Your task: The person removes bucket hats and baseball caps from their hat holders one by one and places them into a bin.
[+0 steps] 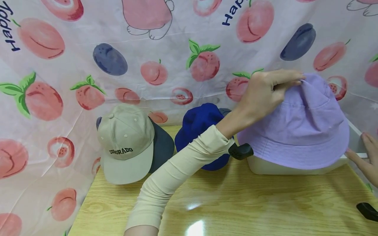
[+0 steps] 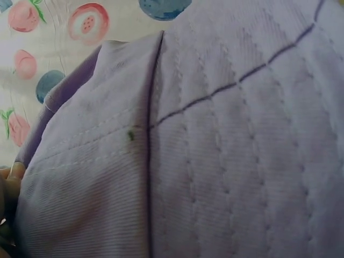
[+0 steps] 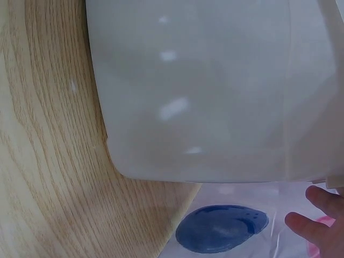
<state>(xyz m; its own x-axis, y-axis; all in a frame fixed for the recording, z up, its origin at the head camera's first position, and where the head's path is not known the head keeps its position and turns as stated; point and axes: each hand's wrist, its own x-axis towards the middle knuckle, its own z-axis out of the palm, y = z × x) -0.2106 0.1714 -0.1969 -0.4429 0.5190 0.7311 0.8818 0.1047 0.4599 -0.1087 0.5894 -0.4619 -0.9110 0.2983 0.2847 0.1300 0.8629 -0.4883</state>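
My left hand [image 1: 261, 95] pinches the top of a lilac bucket hat [image 1: 310, 126] between fingers and thumb. The hat hangs brim down over a white plastic bin [image 1: 265, 167] and hides most of its opening. In the left wrist view, the hat's stitched brim [image 2: 242, 134] fills most of the picture, with a bit of the left hand [image 2: 9, 207] at its edge. At the right border my right hand [image 1: 369, 159] is beside the bin's right end, fingers extended at the rim. The right wrist view has the bin's side wall [image 3: 193, 97] and the right fingertips [image 3: 309, 226] near its corner.
A beige cap [image 1: 127, 141] lettered COLORADO, with a dark grey brim or cap [image 1: 161, 144] behind it, sits on the left of the wooden table [image 1: 236, 203]. A blue hat [image 1: 200, 121] is partly behind my left forearm. Fruit-print cloth [image 1: 165, 52] hangs behind.
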